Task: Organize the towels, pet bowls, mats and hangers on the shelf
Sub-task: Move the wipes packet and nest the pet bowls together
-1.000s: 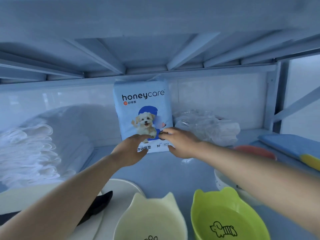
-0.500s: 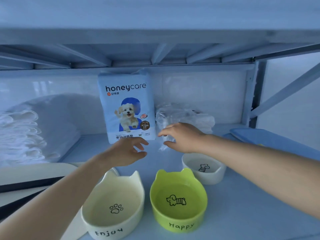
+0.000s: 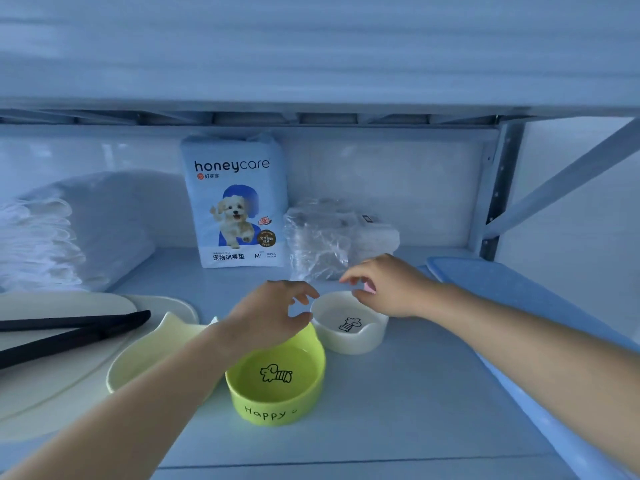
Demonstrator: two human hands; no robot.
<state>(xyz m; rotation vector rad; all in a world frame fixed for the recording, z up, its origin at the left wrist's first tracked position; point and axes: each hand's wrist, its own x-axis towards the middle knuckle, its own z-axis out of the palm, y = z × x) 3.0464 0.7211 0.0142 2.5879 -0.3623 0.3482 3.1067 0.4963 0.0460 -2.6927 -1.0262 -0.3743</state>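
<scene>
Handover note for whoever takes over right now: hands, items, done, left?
Left hand and right hand: open, empty, over the small white pet bowl, no grip.
Done: honeycare pad pack upright at the back, beside the clear-wrapped bundle.
Folded white towels far left; black hanger on the cream mat.
Left: white, green "Happy" bowl and cream bowl.

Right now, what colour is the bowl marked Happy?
Lime green bowl, black dog drawing inside; head view.

Both hands reach forward, empty: left (image 3: 266, 315) and right (image 3: 388, 287), fingers loosely curled, slightly apart
</scene>
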